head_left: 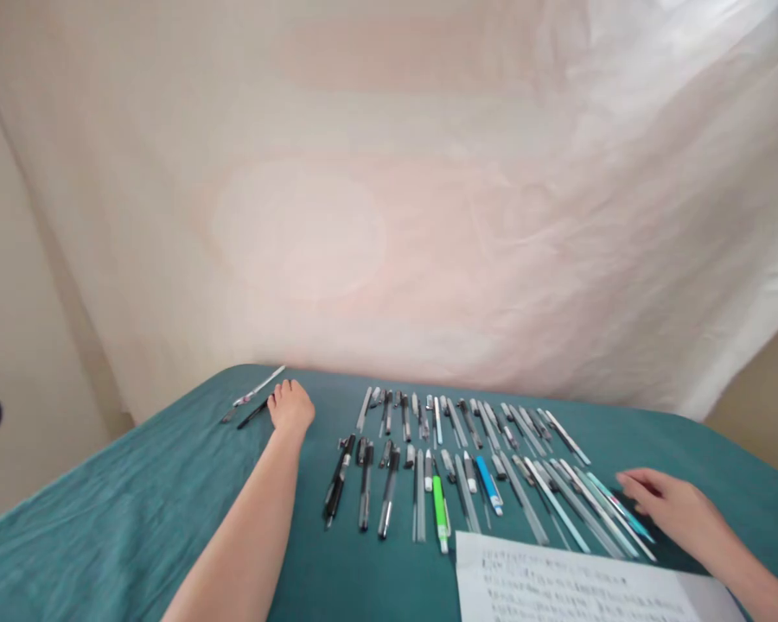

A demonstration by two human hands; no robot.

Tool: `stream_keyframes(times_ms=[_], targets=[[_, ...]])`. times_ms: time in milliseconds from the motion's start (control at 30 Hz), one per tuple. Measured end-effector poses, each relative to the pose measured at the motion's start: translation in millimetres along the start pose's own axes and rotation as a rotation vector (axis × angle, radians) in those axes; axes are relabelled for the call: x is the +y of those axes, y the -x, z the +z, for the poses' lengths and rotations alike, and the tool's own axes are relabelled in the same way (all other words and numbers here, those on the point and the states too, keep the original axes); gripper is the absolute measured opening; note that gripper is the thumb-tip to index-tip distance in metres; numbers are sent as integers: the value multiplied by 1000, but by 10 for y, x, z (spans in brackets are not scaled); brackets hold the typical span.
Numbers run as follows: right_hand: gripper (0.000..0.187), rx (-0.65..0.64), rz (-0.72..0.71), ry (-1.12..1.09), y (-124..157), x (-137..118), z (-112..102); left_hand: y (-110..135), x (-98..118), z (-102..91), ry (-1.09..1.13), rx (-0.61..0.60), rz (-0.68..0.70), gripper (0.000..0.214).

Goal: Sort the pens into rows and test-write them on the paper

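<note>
At the far left of the table, my left hand is closed, its fingers curled over the upper end of a black pen. Just beyond that pen lies a slim white and clear pen, with a small cap-like piece at its near end. My right hand rests at the right end of the front row, loosely curled with thumb and fingers apart and nothing visible in it. Beside its fingertips is a teal pen. Fingertips of my left hand are partly hidden.
Two rows of pens, caps and clear tubes cover the middle of the green cloth. A bright green pen and a blue pen stand out in front. A sheet of handwritten paper lies at the near edge. Behind hangs a pale sheet.
</note>
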State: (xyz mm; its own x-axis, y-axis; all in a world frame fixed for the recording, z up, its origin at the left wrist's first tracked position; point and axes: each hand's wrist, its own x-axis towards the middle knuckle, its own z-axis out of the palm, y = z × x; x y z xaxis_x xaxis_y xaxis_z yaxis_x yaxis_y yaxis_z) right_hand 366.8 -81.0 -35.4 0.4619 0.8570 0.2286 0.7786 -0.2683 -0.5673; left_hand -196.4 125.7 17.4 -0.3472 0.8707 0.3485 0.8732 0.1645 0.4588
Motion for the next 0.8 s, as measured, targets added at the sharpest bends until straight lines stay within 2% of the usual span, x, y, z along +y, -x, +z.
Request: stream_keyframes(times_ms=[100,333,500,667,800], targets=[[37,-132,34,-19,-28,59,12,3,-127,35,-92,48,-61,40],[38,-135,31,-42,-29,58,67,-80,-189,114,-234,94,-173,36],[37,-101,29,-62,-11,-24,45,-116,-180,133,-261,87,-185,34],[40,-83,74,-140,9,-201,-41,-101,-152,107,-214,55,-168,35],[40,-88,63,-238,97,-544,-156,-92,-55,6,-104,13,-122,35]])
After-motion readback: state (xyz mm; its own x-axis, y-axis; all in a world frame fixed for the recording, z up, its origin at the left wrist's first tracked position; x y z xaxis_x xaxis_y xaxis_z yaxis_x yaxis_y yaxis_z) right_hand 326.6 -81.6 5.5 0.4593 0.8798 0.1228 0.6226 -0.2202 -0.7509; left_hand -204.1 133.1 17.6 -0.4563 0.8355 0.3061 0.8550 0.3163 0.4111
